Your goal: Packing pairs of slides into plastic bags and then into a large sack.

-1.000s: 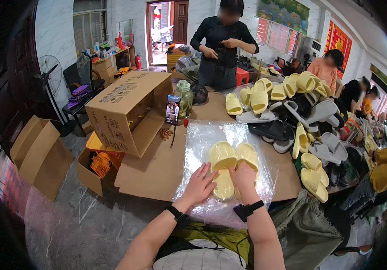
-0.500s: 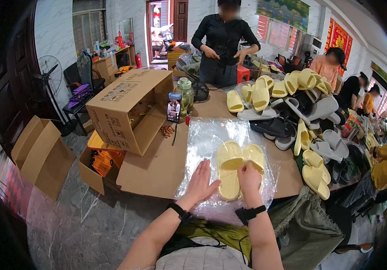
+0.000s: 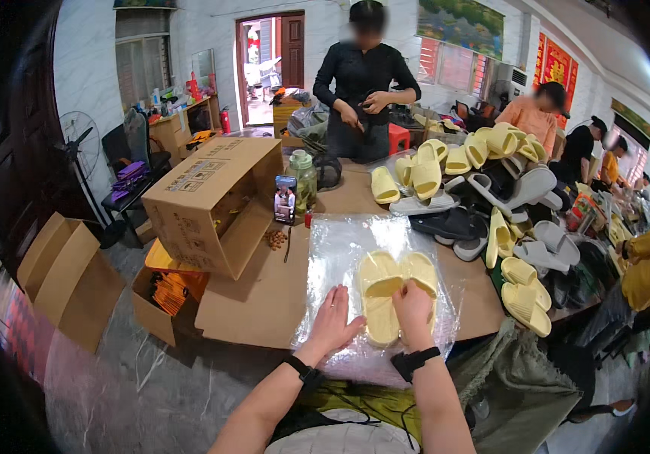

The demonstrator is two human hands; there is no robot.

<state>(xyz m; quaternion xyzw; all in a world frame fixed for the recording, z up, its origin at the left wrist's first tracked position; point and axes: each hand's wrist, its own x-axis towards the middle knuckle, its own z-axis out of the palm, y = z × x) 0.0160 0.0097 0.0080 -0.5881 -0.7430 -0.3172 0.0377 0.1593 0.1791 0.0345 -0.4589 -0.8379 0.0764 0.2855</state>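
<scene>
A pair of pale yellow slippers (image 3: pixel 382 321) lies side by side on a stack of clear plastic bags (image 3: pixel 332 250) at the table's near edge. My left hand (image 3: pixel 331 321) rests flat on the plastic just left of the slippers, fingers stretched out and thumb apart. Over the right slipper, beside its strap, my right hand (image 3: pixel 414 312) is closed with its fingers curled down. What those fingers pinch is hidden under the hand. Both wrists wear black bands.
A heap of yellow, grey and black slippers (image 3: pixel 522 185) covers the table's right side. An open cardboard box (image 3: pixel 211 204) stands at left, near a phone (image 3: pixel 285 199) and a green-lidded jar (image 3: pixel 301 178). Across the table stands a person in black (image 3: pixel 363 83).
The whole view has shifted slightly, with the table sitting lower in it. My hands keep their places by the slippers. The person opposite has brought their hands closer together.
</scene>
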